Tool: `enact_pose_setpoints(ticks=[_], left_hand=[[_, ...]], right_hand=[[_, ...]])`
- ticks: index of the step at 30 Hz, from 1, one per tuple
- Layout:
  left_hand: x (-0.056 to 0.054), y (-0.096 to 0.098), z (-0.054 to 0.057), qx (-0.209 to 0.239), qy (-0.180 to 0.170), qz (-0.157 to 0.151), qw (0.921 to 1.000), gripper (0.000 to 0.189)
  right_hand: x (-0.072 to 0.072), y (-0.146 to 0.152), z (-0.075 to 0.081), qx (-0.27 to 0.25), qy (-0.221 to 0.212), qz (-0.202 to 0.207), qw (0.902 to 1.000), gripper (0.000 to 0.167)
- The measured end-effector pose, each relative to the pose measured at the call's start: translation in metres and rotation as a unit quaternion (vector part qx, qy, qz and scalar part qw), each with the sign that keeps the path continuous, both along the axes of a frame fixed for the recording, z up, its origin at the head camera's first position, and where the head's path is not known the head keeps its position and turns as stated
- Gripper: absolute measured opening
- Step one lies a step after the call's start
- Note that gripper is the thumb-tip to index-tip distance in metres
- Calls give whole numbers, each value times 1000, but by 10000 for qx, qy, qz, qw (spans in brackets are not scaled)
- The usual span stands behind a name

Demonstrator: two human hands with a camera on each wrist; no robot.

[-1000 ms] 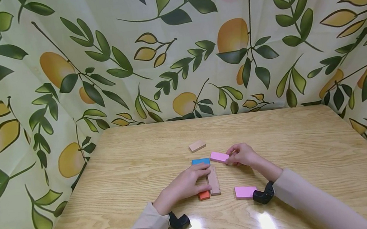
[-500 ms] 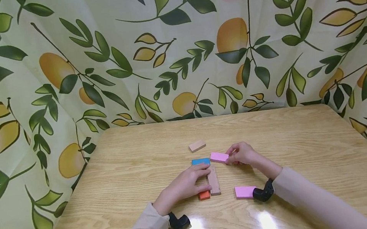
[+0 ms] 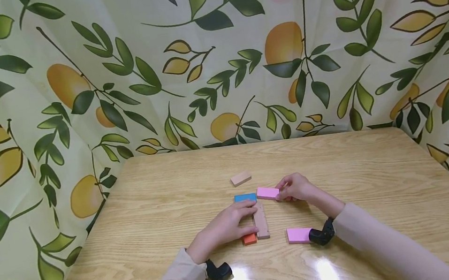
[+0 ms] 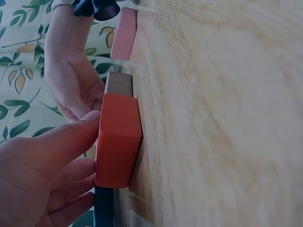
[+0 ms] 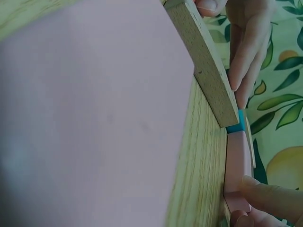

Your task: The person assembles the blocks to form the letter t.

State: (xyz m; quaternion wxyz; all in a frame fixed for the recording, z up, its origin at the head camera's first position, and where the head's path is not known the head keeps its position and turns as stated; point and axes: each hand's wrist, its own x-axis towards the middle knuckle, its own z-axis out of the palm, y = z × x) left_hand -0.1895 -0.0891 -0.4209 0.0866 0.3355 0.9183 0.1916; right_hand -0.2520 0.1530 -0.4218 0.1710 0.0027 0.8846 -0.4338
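Note:
Between finger and thumb, my right hand point(image 3: 296, 186) pinches the right end of a pink block point(image 3: 266, 193), whose left end meets the corner of a blue block point(image 3: 244, 197). My left hand point(image 3: 228, 222) rests over a long wooden block point(image 3: 262, 222), fingers stretched toward the blue block and thumb near the wooden block's near end. An orange block point(image 3: 249, 239) lies left of that end, partly under the thumb in the head view. In the left wrist view the thumb lies along the top edge of the orange block point(image 4: 118, 137). The right wrist view shows the pinched pink block point(image 5: 236, 161) end-on to the blue one.
A second pink block point(image 3: 298, 234) lies under the black camera on the right wrist point(image 3: 322, 236); it fills much of the right wrist view. A pale wooden block point(image 3: 241, 178) lies beyond the others. Patterned cloth point(image 3: 214, 65) hangs behind the wooden table point(image 3: 355, 165).

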Motion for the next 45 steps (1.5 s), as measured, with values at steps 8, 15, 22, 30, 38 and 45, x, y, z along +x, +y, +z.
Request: enact_pose_setpoints(ticks=[8,15,22,30,38,45], left_hand=[[0,-1,-2,10,4,19,10000,52],[-2,-1,-2,-13,17,-3,10000,52],[-3,0,-2,41,64,-55,10000,52],[-2,0,-1,-68,-50,45,10000,52],[-1,0,-1,-13,-69,57,10000,53],[-1,0,-2,-47,1,51,10000,54]], right_hand=[[-1,1,0,-59,37,75,9999,28],[0,0,1,-109,37,59,9999,28],[0,0,1,-90,2,46,9999,28],[0,1,1,-91,80,167,9998,27],[-1,0,0,-113,80,147,9998,27],[-1,0,-1,-156,98,141,9997,26]])
